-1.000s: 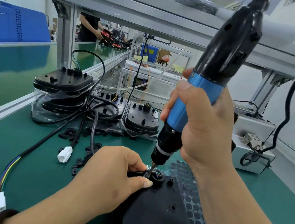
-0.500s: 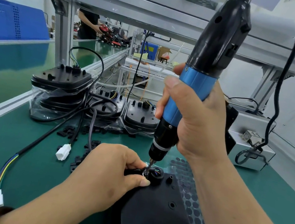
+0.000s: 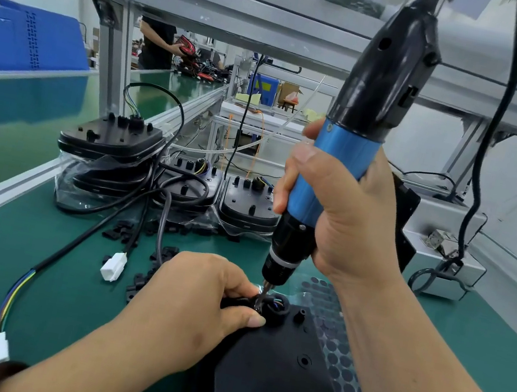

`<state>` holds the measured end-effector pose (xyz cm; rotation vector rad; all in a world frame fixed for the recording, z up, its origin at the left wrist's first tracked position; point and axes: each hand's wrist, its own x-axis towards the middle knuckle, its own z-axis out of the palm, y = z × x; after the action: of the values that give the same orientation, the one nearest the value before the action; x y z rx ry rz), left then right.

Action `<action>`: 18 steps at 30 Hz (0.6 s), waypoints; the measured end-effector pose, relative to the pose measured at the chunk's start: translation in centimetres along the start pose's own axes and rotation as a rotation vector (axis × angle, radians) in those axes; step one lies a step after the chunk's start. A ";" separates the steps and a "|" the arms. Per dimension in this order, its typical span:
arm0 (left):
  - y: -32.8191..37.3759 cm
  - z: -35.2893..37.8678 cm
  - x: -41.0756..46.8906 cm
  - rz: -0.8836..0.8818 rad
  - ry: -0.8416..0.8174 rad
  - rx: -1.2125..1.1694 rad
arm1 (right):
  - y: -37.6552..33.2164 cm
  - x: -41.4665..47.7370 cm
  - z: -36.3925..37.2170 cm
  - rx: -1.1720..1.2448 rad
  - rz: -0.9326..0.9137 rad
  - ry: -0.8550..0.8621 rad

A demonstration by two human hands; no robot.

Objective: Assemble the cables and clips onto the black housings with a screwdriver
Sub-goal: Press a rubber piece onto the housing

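Note:
A black housing (image 3: 270,374) lies on the green table in front of me. My right hand (image 3: 346,218) grips a blue and black electric screwdriver (image 3: 342,162) held nearly upright, its bit down at a small black clip (image 3: 260,306) beside the round cable port (image 3: 277,306) at the housing's far edge. My left hand (image 3: 193,305) pinches the clip and cable against the housing with thumb and curled fingers. Coloured wires show inside the port.
Stacked black housings (image 3: 111,142) with cables stand at the back, more (image 3: 249,201) beside them. Loose black clips (image 3: 123,230) and white connectors (image 3: 113,267) lie on the mat. A sheet of round black pads (image 3: 339,355) lies to the right. A grey box (image 3: 439,262) sits far right.
The screwdriver and both hands hold nearly the same place on the clip; only the view has shifted slightly.

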<state>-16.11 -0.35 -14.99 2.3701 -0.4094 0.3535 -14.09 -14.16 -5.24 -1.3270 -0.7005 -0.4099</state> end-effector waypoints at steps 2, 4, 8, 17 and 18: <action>0.0 0.0 0.0 -0.004 0.001 0.005 | 0.1 -0.1 0.0 -0.007 -0.001 -0.009; 0.0 0.0 0.0 -0.002 -0.006 0.012 | 0.1 -0.1 -0.1 -0.001 0.001 -0.018; 0.0 0.0 0.0 -0.006 -0.013 0.010 | 0.1 0.0 -0.1 0.002 0.002 -0.029; -0.1 0.0 0.0 0.005 -0.004 0.026 | 0.1 0.0 -0.1 0.001 0.015 -0.020; -0.1 0.0 0.1 0.006 -0.004 0.025 | 0.1 0.0 -0.1 0.003 0.015 -0.019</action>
<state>-16.03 -0.33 -15.05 2.3948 -0.4164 0.3586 -14.05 -14.28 -5.32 -1.3343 -0.7065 -0.3842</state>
